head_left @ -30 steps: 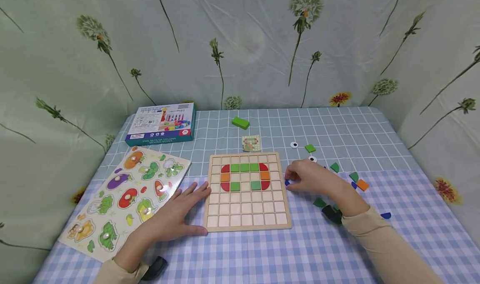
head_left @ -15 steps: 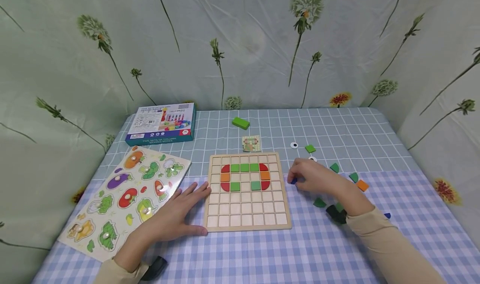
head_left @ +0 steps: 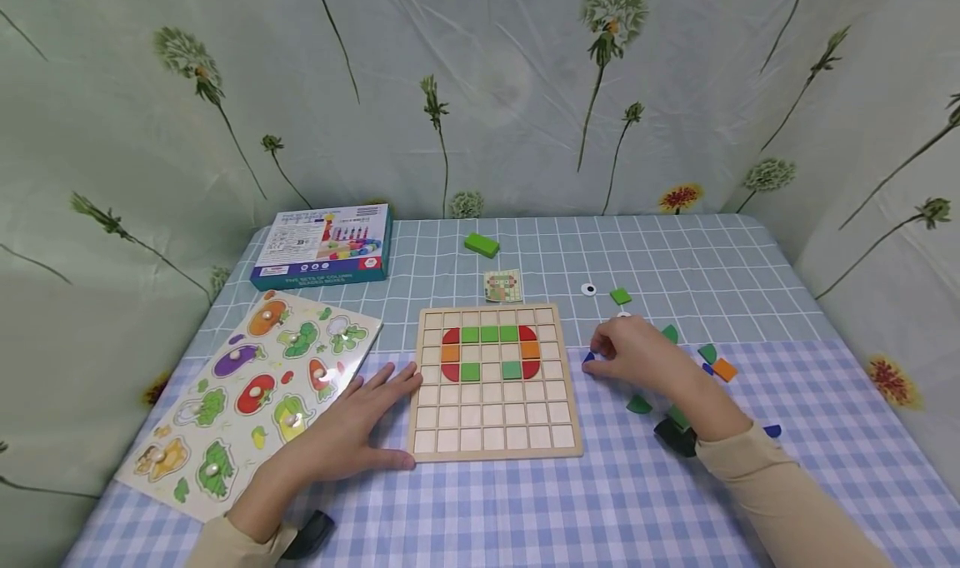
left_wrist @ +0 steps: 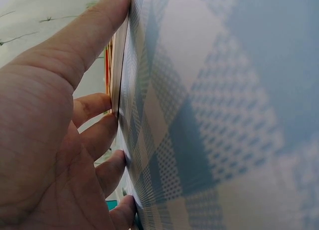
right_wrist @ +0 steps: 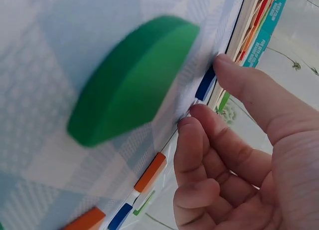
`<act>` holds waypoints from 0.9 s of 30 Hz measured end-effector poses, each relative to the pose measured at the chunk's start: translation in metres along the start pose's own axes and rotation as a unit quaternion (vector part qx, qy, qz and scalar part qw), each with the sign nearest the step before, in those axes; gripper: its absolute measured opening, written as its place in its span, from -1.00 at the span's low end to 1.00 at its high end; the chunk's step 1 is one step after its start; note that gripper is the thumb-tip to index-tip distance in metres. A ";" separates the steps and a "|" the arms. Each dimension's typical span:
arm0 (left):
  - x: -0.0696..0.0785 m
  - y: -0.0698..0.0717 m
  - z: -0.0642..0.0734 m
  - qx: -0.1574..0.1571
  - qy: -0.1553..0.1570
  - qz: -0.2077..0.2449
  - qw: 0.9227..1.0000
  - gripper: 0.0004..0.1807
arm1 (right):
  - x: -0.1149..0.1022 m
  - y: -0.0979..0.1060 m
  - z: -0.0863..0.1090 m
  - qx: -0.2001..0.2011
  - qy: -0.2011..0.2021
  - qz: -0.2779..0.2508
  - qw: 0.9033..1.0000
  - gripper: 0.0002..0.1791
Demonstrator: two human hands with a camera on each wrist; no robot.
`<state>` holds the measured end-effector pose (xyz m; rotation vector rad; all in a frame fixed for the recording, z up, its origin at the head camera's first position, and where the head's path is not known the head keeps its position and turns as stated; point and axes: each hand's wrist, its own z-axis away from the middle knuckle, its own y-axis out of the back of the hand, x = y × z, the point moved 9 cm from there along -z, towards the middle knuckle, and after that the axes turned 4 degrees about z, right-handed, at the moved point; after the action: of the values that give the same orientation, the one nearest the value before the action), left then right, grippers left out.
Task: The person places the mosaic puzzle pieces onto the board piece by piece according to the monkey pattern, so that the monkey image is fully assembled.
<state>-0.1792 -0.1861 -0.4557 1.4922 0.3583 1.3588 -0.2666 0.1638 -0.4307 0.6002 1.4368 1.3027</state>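
Observation:
On the checked cloth lies a wooden grid board (head_left: 468,439) holding red, orange and green tiles. My left hand (head_left: 352,426) lies spread at its left edge, fingertips and thumb against the frame. In the left wrist view, several fingertips (left_wrist: 107,132) rest on the cloth by the board's side. To the right of the board, my right hand (head_left: 633,356) pinches a small blue piece (head_left: 588,357) low over the cloth. The right wrist view has the blue piece (right_wrist: 206,84) between thumb and index finger, with the other fingers curled.
Green, orange and blue pieces lie around the right hand, including an orange square (head_left: 725,370) and an eye disc (head_left: 588,290). A pattern card (head_left: 502,286) and a green block (head_left: 481,246) lie behind the board. Left are a vegetable puzzle (head_left: 255,368) and a box (head_left: 322,247).
My right hand has shifted slightly right, away from the board, with the blue piece at its fingertips. The left hand has kept its place.

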 end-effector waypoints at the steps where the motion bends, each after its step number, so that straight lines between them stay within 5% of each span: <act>1: 0.000 0.000 0.000 0.000 -0.001 -0.001 1.000 0.19 | 0.000 0.000 0.000 0.001 -0.002 0.001 1.000 -0.74; 7: 0.000 0.001 -0.001 0.000 -0.004 -0.003 1.000 0.20 | -0.007 0.000 -0.003 -0.002 0.008 0.013 1.000 -0.77; 15: -0.001 0.001 0.000 -0.001 0.002 0.003 1.000 0.20 | -0.029 0.010 -0.011 0.023 0.070 0.015 0.997 -0.79; 27: -0.002 -0.001 0.000 -0.004 -0.001 0.005 1.000 0.19 | -0.054 -0.002 -0.035 -0.029 0.124 0.010 0.992 -0.81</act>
<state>-0.1795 -0.1869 -0.4575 1.4908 0.3429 1.3646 -0.2808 0.1019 -0.4188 0.4250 1.5895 1.4695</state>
